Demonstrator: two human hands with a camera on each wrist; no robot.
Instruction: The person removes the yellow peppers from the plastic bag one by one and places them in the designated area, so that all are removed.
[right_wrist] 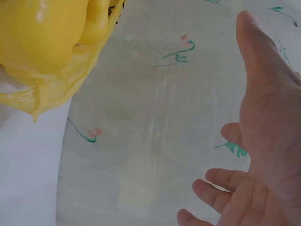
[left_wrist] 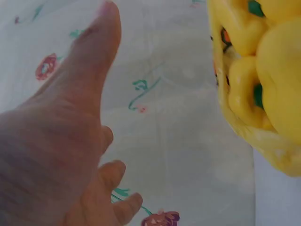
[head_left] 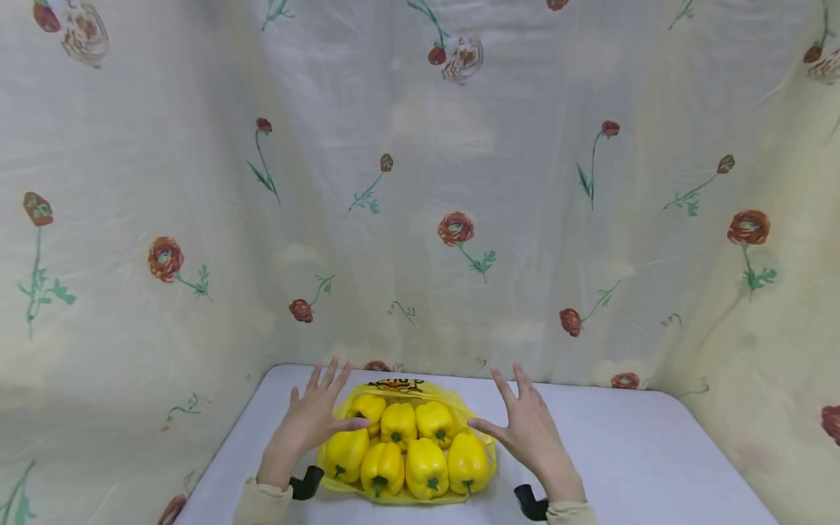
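Observation:
Several yellow bell peppers (head_left: 383, 468) with green stems lie in two rows inside a yellow plastic bag (head_left: 453, 397), whose mouth faces the head camera. Dark print shows on the bag's far side. To the left of the bag is my left hand (head_left: 310, 417), raised with fingers spread and thumb pointing toward the peppers. On the opposite side my right hand (head_left: 526, 425) is held up the same way, thumb toward the bag. Both wrist views show a gap between hand and bag, and neither hand holds anything. Yellow peppers (left_wrist: 282, 80) also fill the right edge of the left wrist view.
A white table (head_left: 623, 452) with rounded far corners bears the bag. Behind it and along both sides hangs a pale curtain (head_left: 407, 182) printed with red flowers and green stems. Black curved pieces (head_left: 307, 483) sit at both wrists.

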